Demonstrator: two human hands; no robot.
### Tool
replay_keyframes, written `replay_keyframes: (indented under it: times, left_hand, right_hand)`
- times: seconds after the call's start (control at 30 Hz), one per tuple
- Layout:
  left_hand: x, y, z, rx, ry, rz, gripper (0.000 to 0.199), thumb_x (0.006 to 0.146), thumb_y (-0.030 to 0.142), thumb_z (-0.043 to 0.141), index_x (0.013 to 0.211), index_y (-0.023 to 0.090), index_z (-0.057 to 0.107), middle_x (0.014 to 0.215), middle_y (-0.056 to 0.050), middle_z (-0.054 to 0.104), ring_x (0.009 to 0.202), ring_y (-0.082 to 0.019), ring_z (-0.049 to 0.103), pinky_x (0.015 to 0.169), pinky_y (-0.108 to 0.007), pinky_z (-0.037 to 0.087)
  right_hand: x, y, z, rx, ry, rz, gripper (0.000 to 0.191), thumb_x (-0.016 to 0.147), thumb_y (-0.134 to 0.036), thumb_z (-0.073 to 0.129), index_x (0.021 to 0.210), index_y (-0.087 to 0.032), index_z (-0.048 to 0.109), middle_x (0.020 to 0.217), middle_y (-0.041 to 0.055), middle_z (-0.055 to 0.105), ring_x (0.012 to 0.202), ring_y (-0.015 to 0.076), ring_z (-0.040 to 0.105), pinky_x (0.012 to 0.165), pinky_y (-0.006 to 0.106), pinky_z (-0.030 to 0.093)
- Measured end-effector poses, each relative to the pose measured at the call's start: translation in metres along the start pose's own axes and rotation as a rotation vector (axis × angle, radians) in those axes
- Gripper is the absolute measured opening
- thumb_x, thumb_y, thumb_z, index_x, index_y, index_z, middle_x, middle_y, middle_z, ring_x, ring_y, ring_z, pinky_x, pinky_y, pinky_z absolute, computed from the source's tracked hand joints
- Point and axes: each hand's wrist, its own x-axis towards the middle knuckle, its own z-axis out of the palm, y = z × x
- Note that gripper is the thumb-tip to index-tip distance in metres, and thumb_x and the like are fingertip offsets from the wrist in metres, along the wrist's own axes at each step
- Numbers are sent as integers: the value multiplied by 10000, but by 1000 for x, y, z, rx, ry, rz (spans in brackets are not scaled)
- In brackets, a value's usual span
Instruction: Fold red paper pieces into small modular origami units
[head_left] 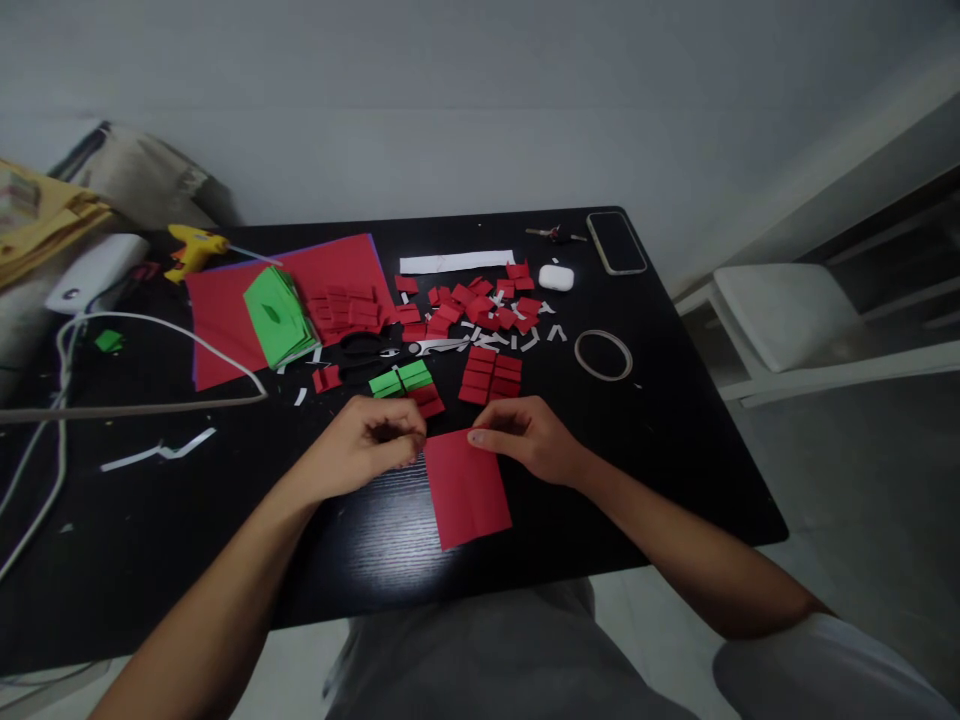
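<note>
A square sheet of red paper (469, 495) with a faint crease hangs near the table's front edge. My right hand (531, 440) pinches its top edge, thumb on the near side. At the top left corner, my left hand (375, 445) is closed, fingertips and thumb together on the paper. Just beyond my hands lie a block of folded red paper pieces (491, 375) and a folded green piece (401, 380) with red below it. Black-handled scissors (420, 348) lie behind these, partly among the scraps.
Loose folded red pieces (457, 305) and white strips cover the middle back. Left are a green paper stack (277, 315), red sheets (337, 255), a yellow glue gun (193, 248) and white cables (150, 412). A phone (616, 243), white earbud case (556, 277) and ring (604, 356) lie right.
</note>
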Motion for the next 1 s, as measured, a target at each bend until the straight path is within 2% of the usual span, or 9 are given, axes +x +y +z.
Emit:
replay_keyframes:
  times: [0.13,0.23,0.33,0.5,0.83,1.0]
  left_hand:
    - [0,-2,-4,-97,88,29,102,812,178,642,713,153,640,604,20,632,544,-97,562,549,-200,454]
    - [2,-1,0,-166,136,75,88,863,207,664,803,145,679,637,2,669,565,-110,612,574,-211,505]
    - [2,0,7,-252,117,123,102,894,226,675,942,141,702,702,-12,688,625,-124,653,612,-224,540]
    - [1,-1,12,-330,75,182,283,888,240,732,1152,149,692,790,-33,721,689,-149,703,660,-242,573]
    - [1,-2,16,-399,32,141,212,882,220,733,1084,161,702,823,-35,731,704,-140,709,660,-225,569]
    - [3,-4,18,-368,66,119,197,859,205,739,1047,162,701,817,-24,721,708,-133,689,650,-220,553]
  right_hand:
    - [1,-4,-2,62,48,-16,246,795,-384,816,760,-156,732,691,-19,627,646,102,524,621,251,366]
    - [1,-4,0,175,7,44,255,796,-394,827,773,-157,734,673,-30,621,621,91,520,609,238,376]
    - [2,-2,2,326,-13,115,268,761,-389,867,760,-158,730,676,-36,619,616,84,537,610,223,409]
    - [3,-1,3,466,-15,213,285,701,-367,919,755,-155,736,710,-20,650,642,95,587,624,220,467]
    - [3,0,3,462,-20,250,295,708,-362,918,774,-145,729,717,-21,659,642,89,598,630,221,460]
    - [4,2,4,344,4,175,297,738,-403,892,772,-158,727,701,-31,642,627,91,574,630,235,455]
